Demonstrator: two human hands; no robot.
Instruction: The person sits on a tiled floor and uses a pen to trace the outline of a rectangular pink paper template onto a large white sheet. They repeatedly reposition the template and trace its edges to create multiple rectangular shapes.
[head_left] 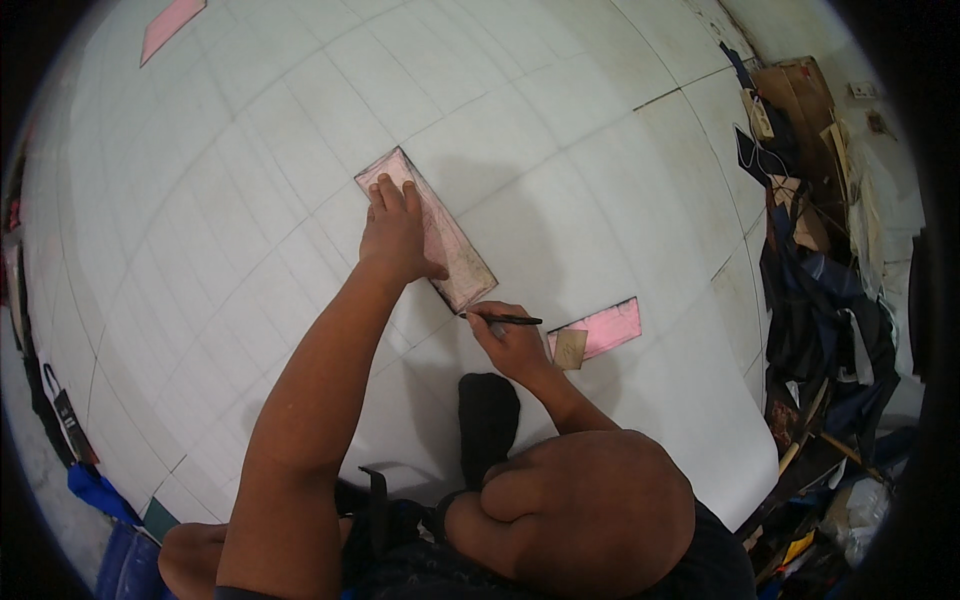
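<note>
A wide white sheet [560,150] ruled with pencil lines covers the floor, with scrap cluttered at three o'clock. The left hand [397,235] presses flat, fingers together, on a pink template [452,250]. At five o'clock of it the right hand [510,340] pinches a black pen [505,320], seemingly tracing the template's lower corner; steady pressure keeps it from slipping.

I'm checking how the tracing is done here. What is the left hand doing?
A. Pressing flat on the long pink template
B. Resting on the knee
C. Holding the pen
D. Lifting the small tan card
A: the left hand lies flat on the pink template on the white sheet, while the right hand holds the pen at the template's lower end.
</note>
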